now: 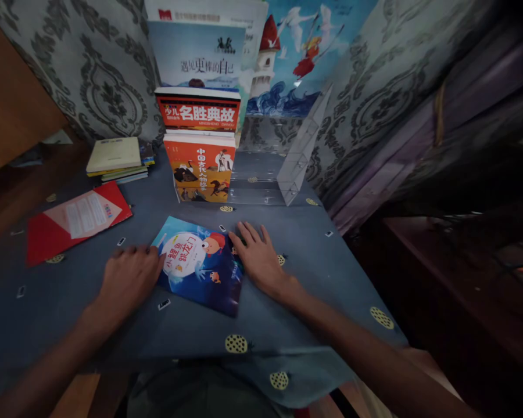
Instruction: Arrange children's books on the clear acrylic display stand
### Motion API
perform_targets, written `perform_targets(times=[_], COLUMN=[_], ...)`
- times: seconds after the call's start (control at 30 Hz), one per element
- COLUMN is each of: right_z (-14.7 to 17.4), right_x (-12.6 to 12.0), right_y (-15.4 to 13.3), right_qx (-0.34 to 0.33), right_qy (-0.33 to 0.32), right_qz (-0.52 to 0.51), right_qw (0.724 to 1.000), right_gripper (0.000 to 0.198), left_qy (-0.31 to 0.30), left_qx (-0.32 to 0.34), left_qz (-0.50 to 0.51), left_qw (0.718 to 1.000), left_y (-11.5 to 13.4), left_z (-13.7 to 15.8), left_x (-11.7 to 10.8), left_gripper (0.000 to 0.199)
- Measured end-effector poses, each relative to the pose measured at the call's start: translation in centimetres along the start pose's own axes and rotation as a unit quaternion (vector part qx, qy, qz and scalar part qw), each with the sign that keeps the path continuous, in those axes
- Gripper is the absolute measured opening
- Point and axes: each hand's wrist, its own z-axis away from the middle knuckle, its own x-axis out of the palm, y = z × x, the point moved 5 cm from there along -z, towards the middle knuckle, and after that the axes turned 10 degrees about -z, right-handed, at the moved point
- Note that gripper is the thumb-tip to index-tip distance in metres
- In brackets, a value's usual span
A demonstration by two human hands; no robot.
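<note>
A blue picture book (209, 273) lies flat and slightly turned on the table, with a pale round title patch and orange fish on its cover. At its left edge is my left hand (131, 273), fingers curled, the thumb over the cover's margin. My right hand (261, 258) rests along the book's right edge, fingers stretched out and apart, touching the cover's side. Behind the book stands a clear tiered display stand (261, 191). An orange book (203, 168) fills its front left tier, and a red book (198, 113) shows just behind that one.
Taller books (200, 46) and a blue seagull picture book (305, 58) stand on the back tiers. To the left lie a red book (81, 220) and a small stack of books (115, 157). The patterned tablecloth (305, 325) hangs over the front edge. A curtain (387, 151) borders the right.
</note>
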Motion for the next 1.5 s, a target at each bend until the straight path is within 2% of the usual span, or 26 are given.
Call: perform_targets(times=[0.1,0.23,0.3,0.37,0.47,0.57,0.67,0.8,0.87,0.93,1.0,1.13,1.23,1.3,1.37,1.5], right_z=[-1.5,-2.6,-3.1,-3.2,-2.4,-0.8,0.7,1.6,1.6,1.7,1.8,2.5,2.7,2.1,0.8,-3.4], right_x=[0.0,2.2,2.9,3.2,2.9,2.4,2.5,3.1,3.4,3.4,3.3,2.5,1.8,1.5,1.5,2.5], right_y=[-2.6,-8.3,-9.4,-8.8,-5.9,-2.9,-1.3,-1.2,-1.5,-2.2,-3.4,-6.9,-9.1,-9.4,-8.8,-7.6], right_qx=[-0.023,-0.118,-0.122,-0.111,-0.066,-0.007,0.018,0.02,0.032,0.049,0.056,0.012,-0.057,-0.075,-0.063,-0.048], right_qy=[-0.004,-0.008,0.003,0.001,-0.003,0.012,0.032,0.049,0.054,0.057,0.054,0.034,0.018,0.016,0.02,0.006], right_qz=[0.008,-0.049,-0.077,-0.095,-0.107,-0.114,-0.115,-0.112,-0.103,-0.09,-0.084,-0.117,-0.189,-0.239,-0.259,-0.206], right_qw=[1.0,0.992,0.989,0.989,0.992,0.993,0.993,0.992,0.993,0.993,0.993,0.992,0.98,0.968,0.964,0.977], right_gripper=[0.04,0.043,0.049,0.057,0.066,0.066,0.063,0.061,0.06,0.061,0.063,0.053,0.04,0.033,0.029,0.041], left_qy=[0.07,0.164,0.18,0.19,0.198,0.197,0.195,0.206,0.216,0.211,0.196,0.191,0.19,0.178,0.164,0.155], left_qx=[0.031,0.089,0.102,0.107,0.106,0.101,0.112,0.181,0.196,0.203,0.206,0.151,0.094,0.062,0.031,-0.006], left_qz=[0.04,0.154,0.175,0.188,0.202,0.211,0.211,0.195,0.191,0.192,0.193,0.178,0.151,0.136,0.13,0.14], left_qw=[0.996,0.97,0.962,0.958,0.953,0.952,0.951,0.942,0.937,0.937,0.939,0.954,0.965,0.973,0.977,0.978], left_y=[1.1,2.5,2.6,2.3,1.9,1.9,2.6,4.5,4.6,3.5,1.4,-4.7,-7.5,-7.8,-7.1,-5.1], left_z=[-2.3,-5.5,-6.2,-6.4,-6.3,-6.2,-4.9,-1.3,-0.4,-0.7,-2.0,-5.4,-6.6,-6.6,-6.5,-6.4], left_x=[0.3,2.8,4.1,4.7,4.7,4.3,3.9,3.7,4.0,4.7,5.7,7.9,8.8,8.8,8.3,7.1], left_gripper=[0.041,0.046,0.046,0.046,0.046,0.046,0.045,0.046,0.046,0.045,0.046,0.046,0.048,0.046,0.044,0.043])
